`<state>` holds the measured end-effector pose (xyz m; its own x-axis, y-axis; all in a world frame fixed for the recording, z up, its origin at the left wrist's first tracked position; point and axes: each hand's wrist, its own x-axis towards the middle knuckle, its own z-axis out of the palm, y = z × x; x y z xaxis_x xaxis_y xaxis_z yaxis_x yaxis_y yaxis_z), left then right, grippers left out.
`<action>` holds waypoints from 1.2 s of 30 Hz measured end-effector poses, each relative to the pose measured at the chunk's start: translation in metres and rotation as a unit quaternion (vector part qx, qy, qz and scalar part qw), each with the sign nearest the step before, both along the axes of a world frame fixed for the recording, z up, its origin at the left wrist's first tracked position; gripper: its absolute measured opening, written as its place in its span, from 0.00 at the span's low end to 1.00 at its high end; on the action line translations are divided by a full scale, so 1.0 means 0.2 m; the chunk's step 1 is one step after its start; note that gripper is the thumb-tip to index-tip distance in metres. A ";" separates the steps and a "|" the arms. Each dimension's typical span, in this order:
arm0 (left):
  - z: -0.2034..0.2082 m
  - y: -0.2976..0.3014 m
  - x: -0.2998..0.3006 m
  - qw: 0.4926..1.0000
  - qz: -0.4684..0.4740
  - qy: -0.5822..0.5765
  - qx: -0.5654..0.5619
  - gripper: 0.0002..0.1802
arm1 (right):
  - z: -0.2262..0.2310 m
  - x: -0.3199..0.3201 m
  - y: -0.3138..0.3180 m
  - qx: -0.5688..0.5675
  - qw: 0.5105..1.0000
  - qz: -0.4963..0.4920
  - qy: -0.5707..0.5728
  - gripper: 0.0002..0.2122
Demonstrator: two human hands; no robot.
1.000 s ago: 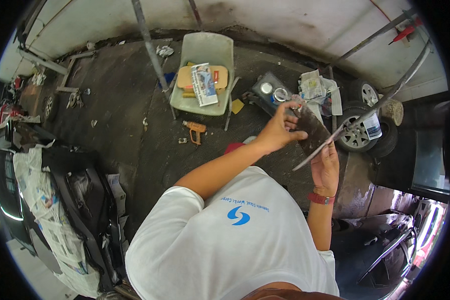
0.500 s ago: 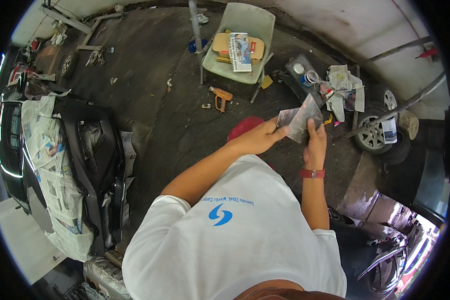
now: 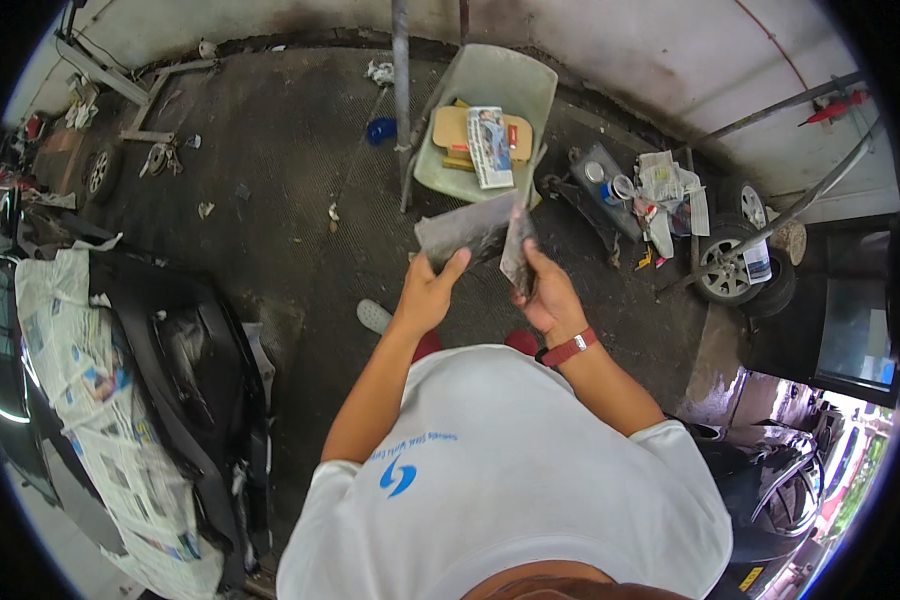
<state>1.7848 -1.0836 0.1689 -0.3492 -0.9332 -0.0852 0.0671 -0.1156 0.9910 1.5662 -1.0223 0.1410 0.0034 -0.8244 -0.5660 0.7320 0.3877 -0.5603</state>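
Observation:
Up in front of my chest, I hold a stiff grey smudged sheet [image 3: 460, 228] between both hands. It is bent into two flaps; whether it is one folded piece or two is unclear. My left hand [image 3: 428, 292] is closed on the lower edge of the wide left flap, thumb on top. The narrower right flap stands tilted, with my right hand [image 3: 556, 298] gripping its lower side. A red band [image 3: 572, 347] circles my right wrist. Beyond the sheet is a pale green chair [image 3: 526, 85], bearing a folded newspaper [image 3: 489, 148] and a tan board.
A metal pole [image 3: 401, 90] stands left of the chair. Right of it are tins [image 3: 595, 172] on a dark stand and crumpled newspapers [image 3: 662, 178]. Wheels [image 3: 727, 268] lie farther right. Along the left, newspaper sheets [image 3: 105, 380] cover part of a dark car body [image 3: 170, 290].
Both hands have moved left with the sheet, which has opened wider and turned. My view has shifted too. The orange heat gun on the floor no longer shows; a light grey shoe now does.

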 end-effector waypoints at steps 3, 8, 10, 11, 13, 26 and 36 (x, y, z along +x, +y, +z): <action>-0.03 -0.17 0.46 0.999 0.028 -0.032 0.018 0.24 | 0.13 0.38 -0.39 -0.033 0.999 0.039 0.015 0.12; 0.10 -0.35 1.09 0.992 0.110 -0.053 0.042 0.23 | 0.25 1.03 -0.96 -0.145 0.968 0.011 0.203 0.20; 0.05 -0.44 1.27 0.990 0.136 -0.039 0.000 0.23 | 0.18 1.30 -1.05 -0.211 0.916 0.135 0.314 0.21; 0.08 -0.49 1.35 0.987 0.128 -0.095 0.005 0.23 | 0.20 1.42 -1.07 -0.245 0.882 0.197 0.350 0.20; 0.14 -0.58 1.51 0.982 0.117 -0.147 0.007 0.24 | 0.21 1.58 -1.19 -0.276 0.834 0.256 0.403 0.19; -0.02 -1.29 1.99 0.949 0.282 -0.098 0.097 0.23 | 0.09 2.03 -2.34 -0.289 0.840 0.269 0.371 0.21; 0.11 -2.61 2.07 0.926 0.278 0.157 0.202 0.20 | 0.29 1.83 -3.48 -0.283 0.915 0.275 0.084 0.21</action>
